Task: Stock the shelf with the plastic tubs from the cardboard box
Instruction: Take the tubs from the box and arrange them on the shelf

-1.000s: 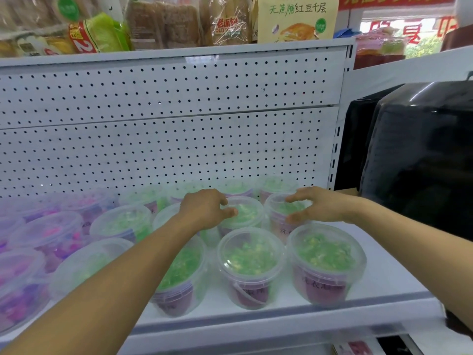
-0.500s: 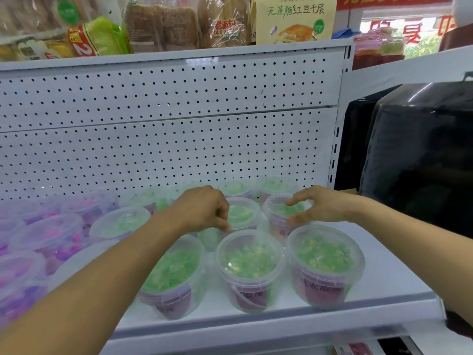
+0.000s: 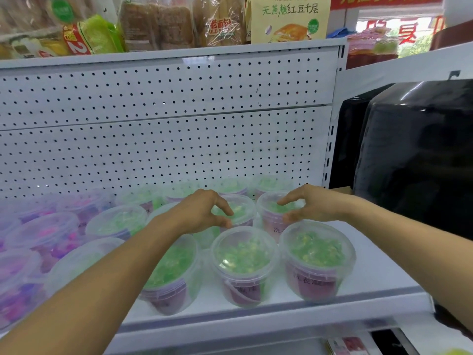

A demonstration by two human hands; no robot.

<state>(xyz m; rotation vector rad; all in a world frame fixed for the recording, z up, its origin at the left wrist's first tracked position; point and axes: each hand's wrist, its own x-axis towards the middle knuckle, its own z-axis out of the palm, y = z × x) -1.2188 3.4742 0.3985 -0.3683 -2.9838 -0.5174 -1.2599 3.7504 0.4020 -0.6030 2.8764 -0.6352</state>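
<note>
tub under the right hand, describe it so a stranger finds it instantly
Start at the white perforated-back shelf and go to its right end, where clear plastic tubs of green beads stand. Behind the front-right green-bead tub is the clear lidded tub. It alone has the right hand over its lid.

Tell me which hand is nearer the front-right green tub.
Right. The right hand hovers just behind the front-right green tub, over the tub behind it; the left hand is farther left, beyond the middle front tub.
</note>
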